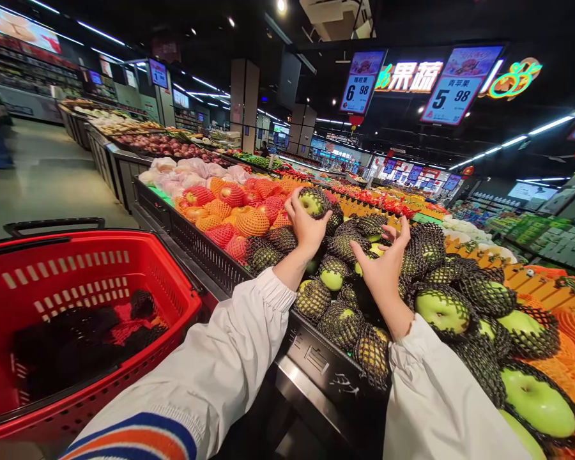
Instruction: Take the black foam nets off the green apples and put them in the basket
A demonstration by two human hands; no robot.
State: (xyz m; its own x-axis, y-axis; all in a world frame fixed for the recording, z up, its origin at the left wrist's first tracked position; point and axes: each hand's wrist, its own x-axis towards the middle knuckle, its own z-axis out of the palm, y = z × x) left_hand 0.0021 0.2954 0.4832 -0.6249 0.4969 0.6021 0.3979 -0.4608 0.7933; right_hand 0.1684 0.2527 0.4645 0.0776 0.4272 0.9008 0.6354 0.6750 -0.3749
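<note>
My left hand (pixel 306 223) is closed around a green apple (pixel 312 203) in a black foam net, lifted a little above the pile at the edge of the red apples. Over the heap of netted green apples (pixel 332 275), my right hand (pixel 383 262) has its thumb and fingers spread apart, with nothing gripped. Its fingertips are close to the apples under it; whether they touch cannot be made out. Larger green apples (pixel 441 310) in black nets lie to the right of that hand.
A red shopping basket (pixel 172 255) stands at left, with black, red and orange foam nets (pixel 76 338) inside. Red apples in orange and red nets (pixel 253 220) fill the display beyond my left hand. The black crate wall (pixel 206 246) edges the display. Price signs (pixel 460 86) hang overhead.
</note>
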